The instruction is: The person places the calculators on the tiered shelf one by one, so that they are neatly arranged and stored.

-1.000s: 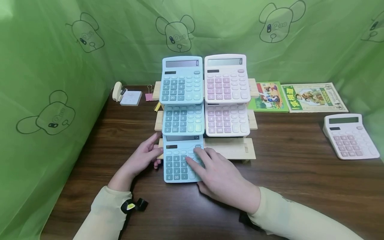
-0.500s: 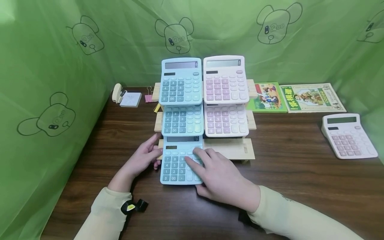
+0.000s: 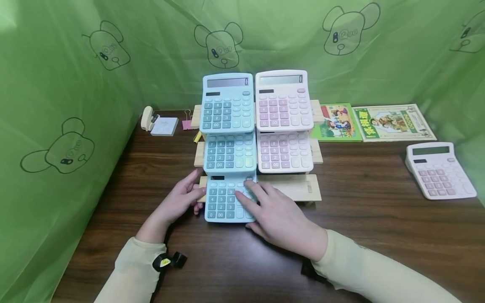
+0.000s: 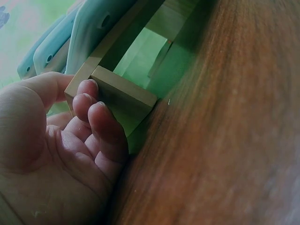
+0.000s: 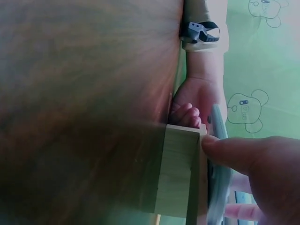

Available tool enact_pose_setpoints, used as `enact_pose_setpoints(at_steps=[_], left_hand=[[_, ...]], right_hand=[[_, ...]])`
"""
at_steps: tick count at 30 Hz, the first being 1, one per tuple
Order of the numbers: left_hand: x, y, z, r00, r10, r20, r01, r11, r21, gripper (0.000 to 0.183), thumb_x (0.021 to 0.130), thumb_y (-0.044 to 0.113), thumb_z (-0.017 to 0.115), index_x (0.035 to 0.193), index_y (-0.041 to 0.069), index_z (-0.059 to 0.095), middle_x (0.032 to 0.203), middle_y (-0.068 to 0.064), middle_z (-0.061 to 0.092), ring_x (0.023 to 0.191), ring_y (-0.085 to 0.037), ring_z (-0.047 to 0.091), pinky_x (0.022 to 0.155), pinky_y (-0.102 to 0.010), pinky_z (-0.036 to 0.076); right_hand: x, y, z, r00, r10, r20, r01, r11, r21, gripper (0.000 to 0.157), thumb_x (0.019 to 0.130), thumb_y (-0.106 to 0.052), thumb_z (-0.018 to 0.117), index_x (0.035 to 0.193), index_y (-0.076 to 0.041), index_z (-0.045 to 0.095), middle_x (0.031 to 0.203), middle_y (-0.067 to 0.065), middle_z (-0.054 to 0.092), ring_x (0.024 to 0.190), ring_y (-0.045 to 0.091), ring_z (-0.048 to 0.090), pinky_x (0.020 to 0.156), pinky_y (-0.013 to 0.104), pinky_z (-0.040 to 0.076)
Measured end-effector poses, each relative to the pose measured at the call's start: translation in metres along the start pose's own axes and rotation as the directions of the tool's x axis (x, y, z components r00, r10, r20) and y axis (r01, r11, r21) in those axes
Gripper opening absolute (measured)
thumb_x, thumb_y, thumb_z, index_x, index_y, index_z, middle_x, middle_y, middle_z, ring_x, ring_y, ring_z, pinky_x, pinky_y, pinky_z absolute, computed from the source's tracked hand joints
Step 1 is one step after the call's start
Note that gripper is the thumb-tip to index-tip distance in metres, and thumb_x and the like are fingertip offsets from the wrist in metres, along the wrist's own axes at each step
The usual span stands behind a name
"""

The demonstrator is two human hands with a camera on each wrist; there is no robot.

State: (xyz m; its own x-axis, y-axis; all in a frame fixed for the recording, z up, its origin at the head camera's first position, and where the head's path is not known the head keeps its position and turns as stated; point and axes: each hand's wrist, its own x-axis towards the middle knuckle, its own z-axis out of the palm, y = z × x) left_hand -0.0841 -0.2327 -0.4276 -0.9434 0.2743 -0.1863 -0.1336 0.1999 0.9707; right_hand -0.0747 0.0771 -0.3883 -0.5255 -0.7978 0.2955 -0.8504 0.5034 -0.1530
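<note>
A light blue calculator lies on the lowest step of a wooden rack, its display hidden under the blue calculator above. My right hand holds it at its right side, fingertips on the keys and thumb at the front edge, as the right wrist view shows. My left hand grips the left end of that lowest step. In the left wrist view, curled fingers press against the wooden end. Higher up the rack sit a middle blue calculator, a top blue one and two pink-and-white calculators.
Another pink-and-white calculator lies at the right on the brown table. Two picture booklets lie behind the rack at right. At back left are a note pad, a cream-coloured object and a pink binder clip. Green cloth surrounds the table.
The lowest blue calculator first came slightly toward me, then slid back under the middle one, so its display went out of sight. My right hand moved with it; the left hand stayed put.
</note>
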Motion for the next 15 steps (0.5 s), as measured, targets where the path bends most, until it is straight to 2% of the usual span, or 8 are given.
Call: enact_pose_setpoints(at_steps=[15], left_hand=[[-0.0003,0.0008,0.0004,1.000,-0.016,0.002,0.016,1.000,-0.016,0.071,0.099,0.021,0.057,0.156,0.019,0.015,0.078,-0.026,0.059,0.053,-0.022,0.057,0.048,-0.041,0.054]], right_hand=[[-0.0035,0.0023,-0.0029,1.000,-0.001,0.017,0.001,1.000,0.009,0.078,0.084,-0.041,0.072,0.149,-0.016,0.039,0.152,0.015,0.031,0.123,0.033,0.044,0.100,0.045,0.043]])
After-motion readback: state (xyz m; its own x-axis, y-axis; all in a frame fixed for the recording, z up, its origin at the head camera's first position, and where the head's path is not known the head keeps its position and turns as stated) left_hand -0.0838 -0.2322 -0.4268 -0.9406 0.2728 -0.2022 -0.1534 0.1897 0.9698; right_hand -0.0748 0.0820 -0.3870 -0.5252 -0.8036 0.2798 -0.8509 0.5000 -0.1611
